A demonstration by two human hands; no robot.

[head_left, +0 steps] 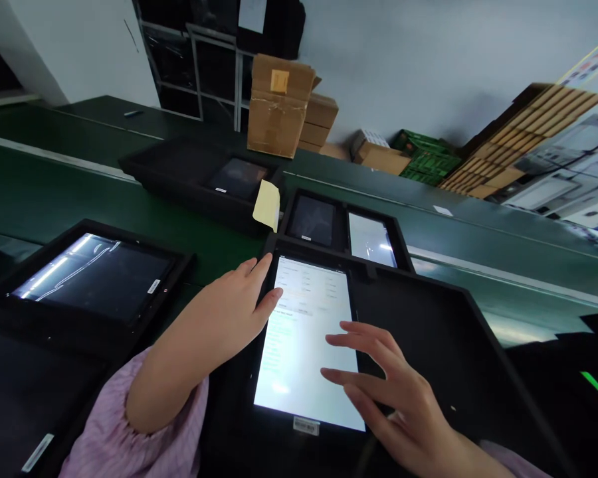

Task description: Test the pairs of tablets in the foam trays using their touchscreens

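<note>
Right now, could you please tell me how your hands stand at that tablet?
Left hand at edge of lit tablet; right hand over its screen; black tray beneath.

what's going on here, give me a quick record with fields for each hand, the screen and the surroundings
left hand: fingertips at the left edge of the tablet
right hand: fingers spread over the screen, contact unclear
tablet: lit, showing a page of text, lying in a black tray
sleeve: pink
nearby: another tablet in a tray on a green conveyor belt
background: cardboard boxes, green crates
</note>
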